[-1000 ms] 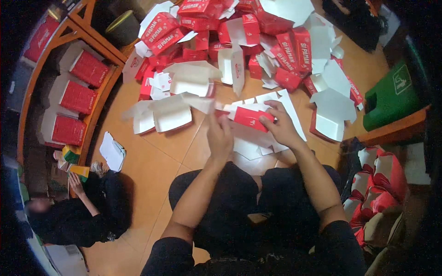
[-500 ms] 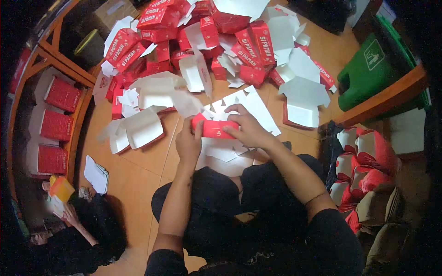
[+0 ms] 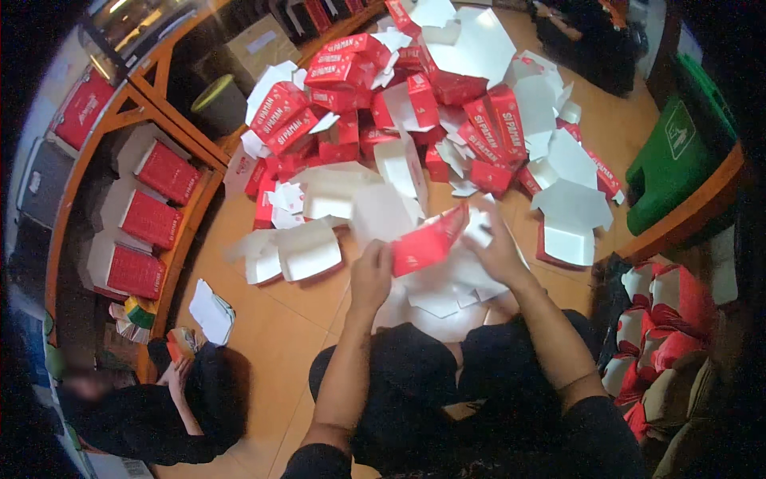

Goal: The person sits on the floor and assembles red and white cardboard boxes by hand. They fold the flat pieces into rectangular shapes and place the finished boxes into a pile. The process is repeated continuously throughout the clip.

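Observation:
In front of my knees I hold a red cardboard food box (image 3: 427,246), tilted with its right end raised. My left hand (image 3: 373,271) grips its left end, thumb along the red side. At its right end, my right hand (image 3: 496,254) has its fingers curled round a white flap, partly smeared by motion. A pale open lid (image 3: 383,211) sticks out on the far side of the box. Beneath it, flat white carton blanks (image 3: 443,291) lie on the floor by my legs.
Beyond my hands rises a heap of folded red-and-white boxes (image 3: 343,132). Several open boxes (image 3: 311,251) lie nearer. A wooden shelf (image 3: 195,211) holds red boxes at left; a co-worker (image 3: 159,415) sits below it. At right stand a green bin (image 3: 666,168) and red-and-white bundles (image 3: 662,319).
The box has gone from level to tilted, and my right hand has moved to its right end. My view has shifted left. The co-worker's hands now hold an orange thing instead of a yellow one.

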`<action>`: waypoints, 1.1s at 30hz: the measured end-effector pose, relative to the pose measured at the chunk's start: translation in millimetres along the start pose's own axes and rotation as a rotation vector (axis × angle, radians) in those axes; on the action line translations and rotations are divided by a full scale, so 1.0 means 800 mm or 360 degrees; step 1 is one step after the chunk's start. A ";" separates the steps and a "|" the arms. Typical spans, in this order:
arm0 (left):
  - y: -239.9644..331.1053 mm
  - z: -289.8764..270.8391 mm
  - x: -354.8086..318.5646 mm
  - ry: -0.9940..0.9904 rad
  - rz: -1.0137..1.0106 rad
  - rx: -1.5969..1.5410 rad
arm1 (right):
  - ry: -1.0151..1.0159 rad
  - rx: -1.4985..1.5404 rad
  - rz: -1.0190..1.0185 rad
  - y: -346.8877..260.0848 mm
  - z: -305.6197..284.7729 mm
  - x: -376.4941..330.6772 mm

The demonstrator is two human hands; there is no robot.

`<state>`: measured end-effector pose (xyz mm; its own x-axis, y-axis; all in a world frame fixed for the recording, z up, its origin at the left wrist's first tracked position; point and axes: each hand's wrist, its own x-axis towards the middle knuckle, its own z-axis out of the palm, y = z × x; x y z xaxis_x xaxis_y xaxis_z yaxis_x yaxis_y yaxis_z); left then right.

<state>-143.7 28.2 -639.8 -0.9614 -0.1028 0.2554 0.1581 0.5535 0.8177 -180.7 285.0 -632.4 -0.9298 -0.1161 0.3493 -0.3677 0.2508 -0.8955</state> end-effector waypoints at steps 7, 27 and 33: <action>-0.032 -0.045 0.003 0.0249 -0.0311 -0.0853 | -0.0258 0.0597 0.0601 -0.027 -0.031 0.012; -0.014 -0.042 0.012 0.0922 0.0199 -0.0061 | -0.0179 0.0410 0.0471 -0.042 -0.025 0.000; 0.011 -0.025 0.003 -0.0722 -0.0605 -0.0504 | -0.0594 -0.0319 0.0094 0.010 0.027 -0.024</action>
<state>-139.8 16.5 -621.6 -0.9518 0.1529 -0.2659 -0.2183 0.2709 0.9375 -165.3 268.7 -652.5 -0.8932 -0.4266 0.1424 -0.3444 0.4452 -0.8266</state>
